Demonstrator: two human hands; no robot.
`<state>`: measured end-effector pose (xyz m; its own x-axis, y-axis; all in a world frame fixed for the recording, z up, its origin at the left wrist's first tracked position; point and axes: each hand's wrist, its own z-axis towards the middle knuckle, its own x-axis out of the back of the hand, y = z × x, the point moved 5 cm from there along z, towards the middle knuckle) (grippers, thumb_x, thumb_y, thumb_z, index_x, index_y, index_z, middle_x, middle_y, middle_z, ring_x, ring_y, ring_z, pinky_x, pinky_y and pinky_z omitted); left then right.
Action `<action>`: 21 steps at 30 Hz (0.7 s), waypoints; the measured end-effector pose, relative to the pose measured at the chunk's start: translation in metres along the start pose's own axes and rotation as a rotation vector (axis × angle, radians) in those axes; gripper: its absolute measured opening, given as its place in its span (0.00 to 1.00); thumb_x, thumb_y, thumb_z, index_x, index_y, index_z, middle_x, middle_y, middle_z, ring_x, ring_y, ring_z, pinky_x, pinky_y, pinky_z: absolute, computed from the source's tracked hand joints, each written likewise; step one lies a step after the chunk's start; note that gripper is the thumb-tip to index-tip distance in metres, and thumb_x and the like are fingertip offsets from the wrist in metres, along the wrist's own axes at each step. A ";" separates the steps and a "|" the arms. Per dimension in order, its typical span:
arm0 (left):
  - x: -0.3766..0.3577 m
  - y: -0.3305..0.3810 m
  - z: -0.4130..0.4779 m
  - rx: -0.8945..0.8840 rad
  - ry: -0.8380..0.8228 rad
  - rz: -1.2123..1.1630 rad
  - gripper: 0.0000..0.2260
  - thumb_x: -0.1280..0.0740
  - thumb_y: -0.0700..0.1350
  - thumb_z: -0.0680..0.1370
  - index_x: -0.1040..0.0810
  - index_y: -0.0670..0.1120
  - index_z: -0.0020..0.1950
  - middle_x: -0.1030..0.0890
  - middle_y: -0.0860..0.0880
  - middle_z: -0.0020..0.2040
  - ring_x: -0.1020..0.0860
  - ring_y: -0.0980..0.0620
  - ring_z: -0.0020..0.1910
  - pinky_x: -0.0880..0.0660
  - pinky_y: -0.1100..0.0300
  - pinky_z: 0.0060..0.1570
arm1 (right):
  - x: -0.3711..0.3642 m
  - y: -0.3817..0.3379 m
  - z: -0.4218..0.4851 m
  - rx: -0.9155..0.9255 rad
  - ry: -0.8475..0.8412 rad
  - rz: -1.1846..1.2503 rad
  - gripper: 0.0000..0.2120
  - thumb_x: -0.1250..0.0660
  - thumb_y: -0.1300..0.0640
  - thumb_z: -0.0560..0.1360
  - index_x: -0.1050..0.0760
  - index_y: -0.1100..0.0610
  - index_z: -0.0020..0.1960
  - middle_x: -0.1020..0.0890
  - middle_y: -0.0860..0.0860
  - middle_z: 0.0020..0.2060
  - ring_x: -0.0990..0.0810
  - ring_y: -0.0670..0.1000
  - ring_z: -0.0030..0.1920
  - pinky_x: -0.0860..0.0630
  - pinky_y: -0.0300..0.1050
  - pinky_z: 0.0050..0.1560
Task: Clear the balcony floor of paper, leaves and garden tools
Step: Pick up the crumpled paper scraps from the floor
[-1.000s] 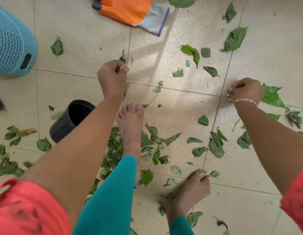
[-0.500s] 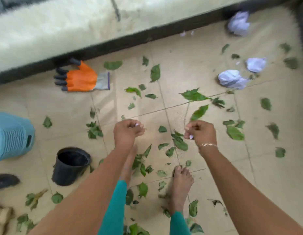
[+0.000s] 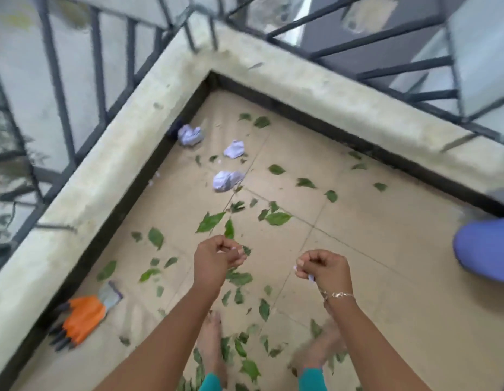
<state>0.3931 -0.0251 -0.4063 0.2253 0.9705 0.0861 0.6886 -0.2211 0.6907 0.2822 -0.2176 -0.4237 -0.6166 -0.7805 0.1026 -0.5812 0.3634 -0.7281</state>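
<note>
My left hand (image 3: 219,258) hovers above the tan tiled floor (image 3: 386,292) with its fingers curled shut; a pale speck at the fingertips is too small to identify. To its right, my right hand (image 3: 322,268), wearing a bracelet, pinches a small white paper scrap (image 3: 311,277). Three crumpled paper balls (image 3: 226,180) lie ahead near the balcony corner. Green leaves (image 3: 277,218) are scattered across the tiles, thickest around my bare feet (image 3: 214,342). An orange garden glove (image 3: 84,317) lies at the lower left beside the wall.
A low concrete ledge (image 3: 104,179) with a dark metal railing (image 3: 59,80) bounds the floor on the left and far sides and meets in a corner. A blue-purple rounded object (image 3: 484,249) sits at the right edge. The picture is motion-blurred.
The view has swung up and right from the floor by my feet to the balcony corner. Both hands have lifted off the tiles, still curled. The blue basket and black pot have left view.
</note>
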 end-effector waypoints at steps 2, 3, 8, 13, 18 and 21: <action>-0.044 0.012 -0.012 0.008 -0.055 0.031 0.11 0.35 0.24 0.72 0.26 0.37 0.34 0.24 0.45 0.27 0.21 0.50 0.27 0.21 0.66 0.31 | 0.037 -0.006 -0.009 -0.005 0.067 0.110 0.11 0.36 0.78 0.69 0.25 0.66 0.33 0.25 0.50 0.19 0.23 0.50 0.23 0.22 0.46 0.35; -0.067 0.016 -0.018 0.013 -0.082 0.048 0.11 0.36 0.24 0.72 0.26 0.37 0.34 0.24 0.46 0.26 0.21 0.50 0.26 0.22 0.66 0.30 | 0.056 -0.009 -0.013 -0.006 0.095 0.169 0.11 0.37 0.79 0.69 0.26 0.67 0.34 0.26 0.50 0.18 0.23 0.50 0.23 0.22 0.46 0.34; -0.187 0.016 -0.059 -0.002 -0.187 0.158 0.10 0.37 0.23 0.72 0.25 0.35 0.38 0.28 0.45 0.29 0.22 0.48 0.27 0.23 0.64 0.29 | 0.157 -0.015 -0.028 -0.037 0.213 0.414 0.15 0.40 0.83 0.68 0.27 0.66 0.34 0.28 0.52 0.16 0.31 0.48 0.16 0.24 0.42 0.26; -0.317 0.008 -0.105 0.046 -0.327 0.194 0.11 0.38 0.23 0.73 0.23 0.35 0.36 0.26 0.42 0.32 0.23 0.43 0.34 0.23 0.66 0.29 | 0.292 -0.018 -0.035 -0.081 0.382 0.480 0.16 0.42 0.83 0.69 0.28 0.66 0.33 0.28 0.54 0.15 0.28 0.47 0.16 0.26 0.38 0.22; -0.431 0.011 -0.135 0.033 -0.442 0.201 0.10 0.38 0.23 0.73 0.25 0.35 0.37 0.26 0.41 0.33 0.23 0.45 0.32 0.23 0.67 0.29 | 0.424 -0.029 -0.025 -0.095 0.609 0.506 0.15 0.44 0.83 0.69 0.30 0.66 0.33 0.28 0.51 0.14 0.28 0.45 0.17 0.27 0.35 0.22; -0.489 0.007 -0.137 0.022 -0.504 0.253 0.10 0.38 0.24 0.73 0.27 0.36 0.36 0.26 0.42 0.33 0.21 0.53 0.24 0.23 0.68 0.27 | 0.484 -0.036 -0.010 -0.077 0.711 0.562 0.15 0.44 0.83 0.67 0.31 0.66 0.32 0.26 0.50 0.16 0.26 0.44 0.18 0.26 0.34 0.22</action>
<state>0.1930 -0.4884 -0.3451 0.6829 0.7222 -0.1099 0.5830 -0.4482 0.6777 -0.0004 -0.6033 -0.3415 -0.9873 0.0110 0.1586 -0.1137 0.6488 -0.7524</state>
